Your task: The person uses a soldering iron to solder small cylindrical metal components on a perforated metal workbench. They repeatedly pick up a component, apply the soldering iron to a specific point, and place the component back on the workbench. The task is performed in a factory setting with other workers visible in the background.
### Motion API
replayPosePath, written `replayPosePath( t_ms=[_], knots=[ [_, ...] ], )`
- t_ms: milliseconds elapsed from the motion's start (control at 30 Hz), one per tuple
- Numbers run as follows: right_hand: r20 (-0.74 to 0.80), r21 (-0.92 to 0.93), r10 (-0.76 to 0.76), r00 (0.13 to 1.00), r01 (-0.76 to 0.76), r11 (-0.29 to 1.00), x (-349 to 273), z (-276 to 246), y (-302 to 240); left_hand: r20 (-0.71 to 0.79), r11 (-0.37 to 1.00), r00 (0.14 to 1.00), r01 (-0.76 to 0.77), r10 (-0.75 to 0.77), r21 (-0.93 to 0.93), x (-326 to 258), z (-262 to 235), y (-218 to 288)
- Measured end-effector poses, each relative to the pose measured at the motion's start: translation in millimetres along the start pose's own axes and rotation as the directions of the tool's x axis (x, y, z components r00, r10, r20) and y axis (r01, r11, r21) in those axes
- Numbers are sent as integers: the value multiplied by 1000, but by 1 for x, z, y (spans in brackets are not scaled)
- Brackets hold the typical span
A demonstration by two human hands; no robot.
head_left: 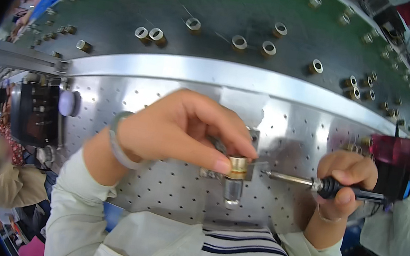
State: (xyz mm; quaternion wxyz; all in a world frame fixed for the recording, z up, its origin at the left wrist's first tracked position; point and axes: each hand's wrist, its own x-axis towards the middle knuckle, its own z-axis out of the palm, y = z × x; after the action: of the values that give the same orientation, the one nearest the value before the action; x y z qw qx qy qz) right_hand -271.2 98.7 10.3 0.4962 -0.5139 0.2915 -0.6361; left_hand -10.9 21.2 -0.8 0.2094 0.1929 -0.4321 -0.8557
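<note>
My left hand [184,130] pinches a small brass ring part [237,167] between thumb and fingers, against a metal fixture [232,191] on the perforated steel plate [155,194]. A pale bangle sits on that wrist. My right hand [345,183] grips the black handle of a soldering iron [311,183]. Its metal tip points left and ends just beside the brass part, at a thin wire there.
Several brass rings [239,43] stand on the green board [231,7] behind a curved metal rail [222,73]. A red and black device [400,159] sits at the right, a dark box [36,113] at the left. A person's sleeve shows far right.
</note>
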Motion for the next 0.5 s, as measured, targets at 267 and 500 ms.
replayPosePath(
  t_ms=[267,500],
  knots=[
    [-96,-60,28,995,-34,998,-4,-4,-5,-421,431,645,153,638,889,-23,-98,87],
    [-61,-68,28,998,-32,997,-1,6,3,-467,-43,406,789,785,613,-108,-235,122]
  ],
)
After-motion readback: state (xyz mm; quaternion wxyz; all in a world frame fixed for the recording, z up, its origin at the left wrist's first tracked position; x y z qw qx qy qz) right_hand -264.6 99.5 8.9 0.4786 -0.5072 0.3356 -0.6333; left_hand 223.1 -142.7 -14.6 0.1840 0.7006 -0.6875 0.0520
